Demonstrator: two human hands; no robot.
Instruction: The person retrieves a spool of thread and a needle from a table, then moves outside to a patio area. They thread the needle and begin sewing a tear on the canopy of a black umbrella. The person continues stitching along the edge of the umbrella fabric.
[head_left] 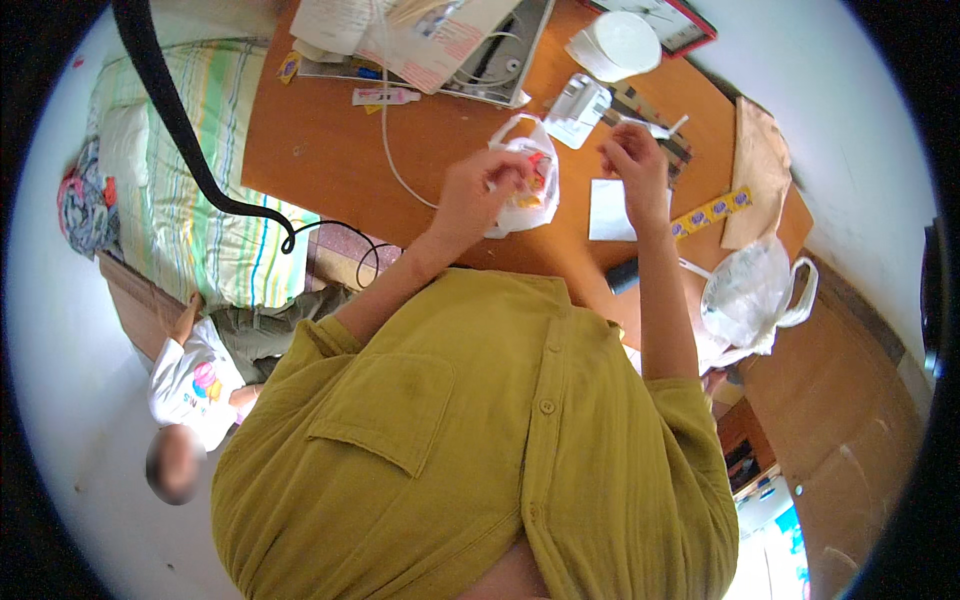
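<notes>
Plastic bag (524, 216) partly behind left hand (484, 188)

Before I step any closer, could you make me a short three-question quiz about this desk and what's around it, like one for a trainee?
1. Which hand's fingers are nearest the white plastic bag with red showing inside? A) the left's; B) the right's; C) both equally.
2. True or false: the yellow strip lies to the left of the white paper square.
3. Fill in: the bedding beyond the desk has a pattern of ____.

Key:
1. A, the left fingers.
2. False; it lies to the right.
3. Stripes.
</notes>
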